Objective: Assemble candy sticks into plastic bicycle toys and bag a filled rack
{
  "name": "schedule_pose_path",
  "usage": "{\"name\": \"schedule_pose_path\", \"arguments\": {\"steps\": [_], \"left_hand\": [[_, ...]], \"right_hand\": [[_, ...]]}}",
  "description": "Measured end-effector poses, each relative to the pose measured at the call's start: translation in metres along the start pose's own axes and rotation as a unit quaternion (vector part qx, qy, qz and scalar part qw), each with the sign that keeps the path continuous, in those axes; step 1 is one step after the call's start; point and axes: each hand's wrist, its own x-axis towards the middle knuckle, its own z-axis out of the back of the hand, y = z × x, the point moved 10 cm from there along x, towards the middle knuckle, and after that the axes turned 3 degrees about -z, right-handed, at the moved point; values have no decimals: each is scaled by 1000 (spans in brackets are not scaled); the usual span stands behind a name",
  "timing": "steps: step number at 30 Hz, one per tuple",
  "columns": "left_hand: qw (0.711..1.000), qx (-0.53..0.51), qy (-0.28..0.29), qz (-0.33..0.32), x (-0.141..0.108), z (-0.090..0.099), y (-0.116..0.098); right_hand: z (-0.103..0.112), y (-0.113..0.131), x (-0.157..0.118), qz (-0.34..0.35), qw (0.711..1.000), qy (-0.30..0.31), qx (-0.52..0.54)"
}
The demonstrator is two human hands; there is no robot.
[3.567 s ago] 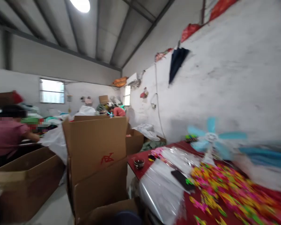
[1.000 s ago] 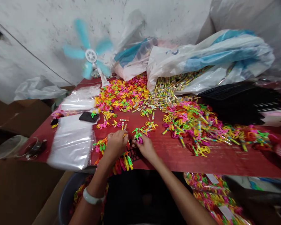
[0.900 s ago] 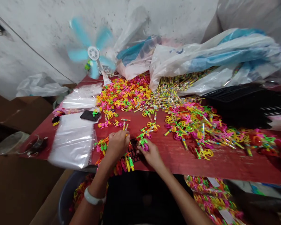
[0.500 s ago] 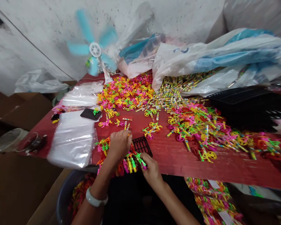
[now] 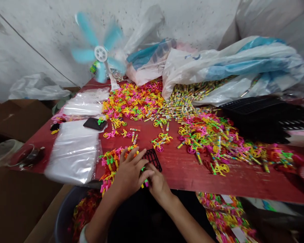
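At the table's front edge, my left hand (image 5: 130, 173) lies over a row of small bright plastic toys (image 5: 108, 162), its fingers spread. Its thumb comes close to the fingers of my right hand (image 5: 158, 185), which are closed on a small green and purple plastic toy (image 5: 146, 183), mostly hidden. The toys sit along a black plastic grid rack (image 5: 154, 159), whose bare end sticks out beyond my hands. How the toys are fixed to the rack is hidden under my left hand.
Heaps of coloured toys (image 5: 134, 99) and printed sticks (image 5: 179, 104) cover the table's back. Black racks (image 5: 258, 116) are stacked right. Clear bags (image 5: 71, 152) and a dark phone (image 5: 95, 123) lie left. A fan (image 5: 100, 54) spins behind. A tub (image 5: 62, 216) stands below.
My left hand has moved from a closed grip on the row to fingers spread over it, nearer my right hand. My right hand has shifted slightly left. The view has moved a little.
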Motion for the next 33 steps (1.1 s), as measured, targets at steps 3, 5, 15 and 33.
{"name": "schedule_pose_path", "arguments": {"steps": [3, 5, 15, 33], "left_hand": [[1000, 9, -14, 8, 2, 1, -1], [1000, 11, -22, 14, 3, 2, -1], [1000, -6, -22, 21, 0, 5, -6], [996, 29, -12, 86, 20, -4, 36]], "right_hand": [[-7, -2, 2, -25, 998, 27, -58], [-7, -2, 5, -23, 997, 40, -68], [90, -63, 72, -258, 937, -107, -208], [72, -87, 29, -220, 962, -99, 124]]}}
